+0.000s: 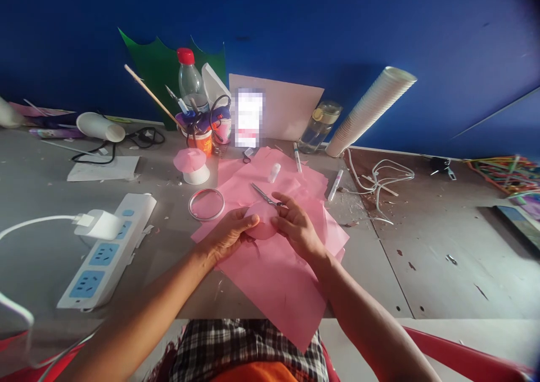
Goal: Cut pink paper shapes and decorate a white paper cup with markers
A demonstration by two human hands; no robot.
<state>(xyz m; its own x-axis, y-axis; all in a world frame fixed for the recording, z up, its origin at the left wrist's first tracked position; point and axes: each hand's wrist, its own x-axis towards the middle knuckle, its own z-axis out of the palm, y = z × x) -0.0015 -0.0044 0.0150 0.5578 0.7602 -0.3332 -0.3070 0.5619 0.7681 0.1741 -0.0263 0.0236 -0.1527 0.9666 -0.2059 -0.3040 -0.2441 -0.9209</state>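
Between my two hands is a pink paper disc (262, 224), held over a pile of pink paper sheets (278, 281). My left hand (230, 233) pinches its left edge, thumb on top. On the right edge, my right hand (297, 224) grips with thumb and fingers, one finger stretched forward. Small scissors (262, 193) point away to the left just beyond the disc. Their handles run in by my right fingers, so I cannot tell whether they lie on the paper or are held. A clear-and-red ring (206, 204) lies left of the sheets.
A paper cup with a pink cover (194, 174) stands behind the ring. Farther back are a glowing phone (248, 117), a bottle (192, 81), a glass flask (319, 129) and a leaning cup stack (371, 112). A power strip (107, 252) lies left; white cable (379, 182) lies right.
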